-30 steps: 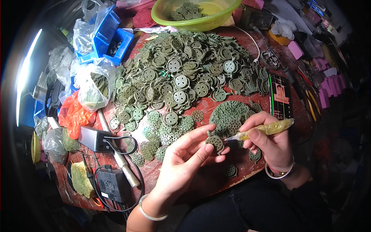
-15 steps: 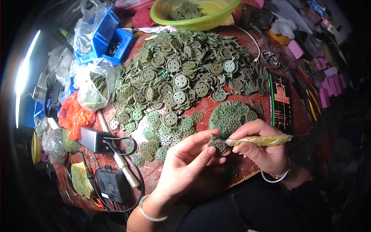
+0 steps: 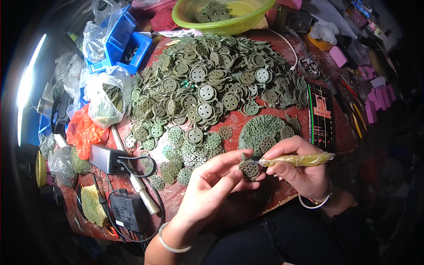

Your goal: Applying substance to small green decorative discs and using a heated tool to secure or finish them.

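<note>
The left hand (image 3: 210, 183) is closed on a green openwork pendant (image 3: 250, 170), pinched between thumb and fingers, loop at its twelve o'clock. At three o'clock from it, the right hand (image 3: 304, 174) is clamped round a yellow-wrapped tool (image 3: 304, 160), whose thin tip lies at the pendant's upper face; whether it presses there I cannot tell. Only this one piece is under the tool. At eleven o'clock a large pile of pendants (image 3: 212, 84) covers much of the red desk (image 3: 172, 198), flat openwork discs (image 3: 176, 161) spread at nine, and a round green pad (image 3: 258, 130) lies just beyond at twelve. A far smaller batch sits in the yellow-green basin (image 3: 265, 11) past the pile. Which pieces are finished or untouched, nothing shows; judged by numbers, most lie outside the basin.
</note>
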Tool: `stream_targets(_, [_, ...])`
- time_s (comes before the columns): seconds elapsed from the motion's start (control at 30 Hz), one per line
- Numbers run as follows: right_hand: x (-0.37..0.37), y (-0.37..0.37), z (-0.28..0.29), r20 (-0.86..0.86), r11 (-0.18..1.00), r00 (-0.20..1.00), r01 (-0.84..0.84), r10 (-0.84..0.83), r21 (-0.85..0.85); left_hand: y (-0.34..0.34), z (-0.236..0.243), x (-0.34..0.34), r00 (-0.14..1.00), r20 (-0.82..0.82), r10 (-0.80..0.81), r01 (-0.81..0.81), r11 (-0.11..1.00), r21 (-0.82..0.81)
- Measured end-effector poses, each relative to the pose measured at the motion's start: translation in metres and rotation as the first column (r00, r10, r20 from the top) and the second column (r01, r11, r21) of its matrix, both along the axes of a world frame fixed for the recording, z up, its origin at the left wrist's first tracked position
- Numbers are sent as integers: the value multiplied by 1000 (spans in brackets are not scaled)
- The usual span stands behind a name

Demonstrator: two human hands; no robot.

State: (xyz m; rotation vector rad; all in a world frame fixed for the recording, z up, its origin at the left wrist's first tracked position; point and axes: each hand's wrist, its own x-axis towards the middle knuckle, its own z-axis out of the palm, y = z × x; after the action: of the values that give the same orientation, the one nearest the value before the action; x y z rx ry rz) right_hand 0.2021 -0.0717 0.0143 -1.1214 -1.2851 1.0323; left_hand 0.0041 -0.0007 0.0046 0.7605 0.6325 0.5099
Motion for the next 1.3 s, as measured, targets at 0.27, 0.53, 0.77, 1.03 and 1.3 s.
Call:
stream_targets(0.27, [1, 0, 0, -2, 1000, 1000, 1, -1, 10, -1, -6, -4, 998, 62, 12, -11, 1000, -16])
stream_targets(0.53, [-1, -1, 1, -36, 1000, 999, -3, 3, -1, 0, -4, -2, 999, 30, -34, 35, 999, -26])
stream_targets(0.77, [1, 0, 1, -7, 1000, 1000, -18, 18, 7, -1, -4, 0, 1000, 4, 4, -4, 1000, -9])
stream_targets(1.03, [0, 0, 2, -22, 1000, 1000, -3, 3, 10, 1, -3, -3, 1000, 3, -24, 24, 1000, -3])
stream_targets(1.3, [16, -11, 7, 45, 996, 995, 86, -85, 0, 1, -6, 0, 1000, -1, -9, 9, 999, -47])
